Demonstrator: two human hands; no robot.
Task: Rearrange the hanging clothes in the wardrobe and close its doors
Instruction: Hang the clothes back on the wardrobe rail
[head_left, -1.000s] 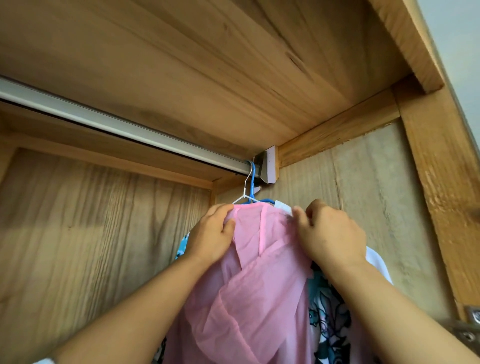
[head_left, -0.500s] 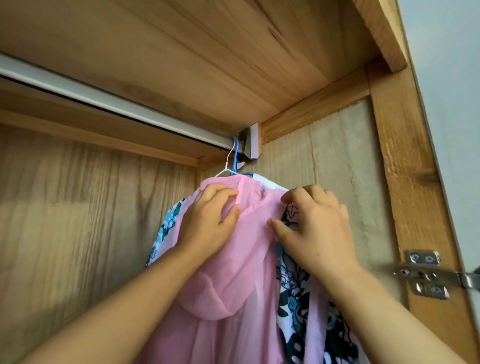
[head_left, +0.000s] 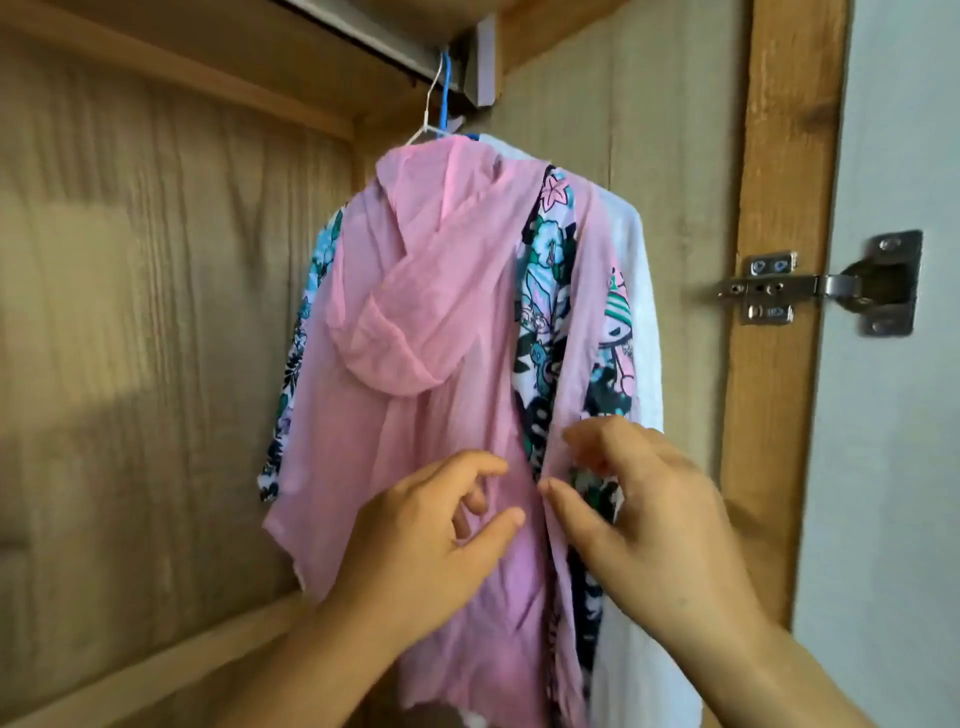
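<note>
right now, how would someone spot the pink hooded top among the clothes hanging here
Follow the rail to its right end by the wardrobe's side panel, where the hangers bunch together. The pink hooded top hangs frontmost. Unlike the floral garment and white garment behind it, it is plain, sheer pink with a drooping hood.

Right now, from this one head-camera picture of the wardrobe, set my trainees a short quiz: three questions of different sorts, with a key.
1. True or false: the pink hooded garment hangs in front of the floral garment.
2. Multiple choice: where does the metal hinge sit?
A. on the rail
B. on the wardrobe's right side frame
C. on the back panel
3. Fill the gap: the hanger hooks hang at the ____ end of the rail.

Key
1. True.
2. B.
3. Right. The left hand and right hand are low, at the pink garment's front edges.
</note>
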